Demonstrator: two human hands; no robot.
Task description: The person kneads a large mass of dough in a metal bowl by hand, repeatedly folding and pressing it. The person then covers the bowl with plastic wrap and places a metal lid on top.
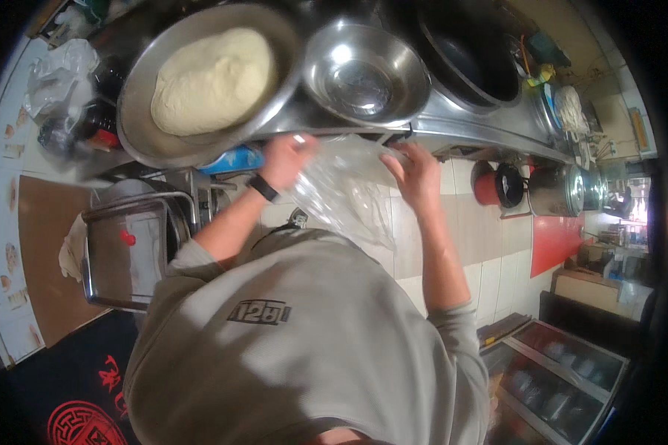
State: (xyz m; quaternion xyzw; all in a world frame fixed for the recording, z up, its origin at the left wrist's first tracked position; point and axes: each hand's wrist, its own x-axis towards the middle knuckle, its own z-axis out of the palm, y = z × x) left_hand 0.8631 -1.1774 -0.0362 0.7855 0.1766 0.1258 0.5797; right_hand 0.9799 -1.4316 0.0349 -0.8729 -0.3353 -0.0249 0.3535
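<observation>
A clear plastic bag [339, 189] hangs spread between my two hands, in front of the counter edge. My left hand [289, 161], with a dark band at its wrist, grips the bag's upper left edge; its fingers are blurred. The upper right edge is pinched between the thumb and fingers of my right hand [414, 172]. Beyond my left hand, a large mass of pale dough [214, 83] lies in a wide metal basin [136, 111]. To its right stands a smaller shiny metal bowl [362, 83] with a reflective bottom.
A large dark pan [473, 61] stands right of the bowl on the metal counter [467, 125]. A metal tray [125, 250] on a rack is at the left. Crumpled plastic bags [61, 78] lie at the upper left. A red bucket [484, 186] and a metal pot [554, 189] are farther right.
</observation>
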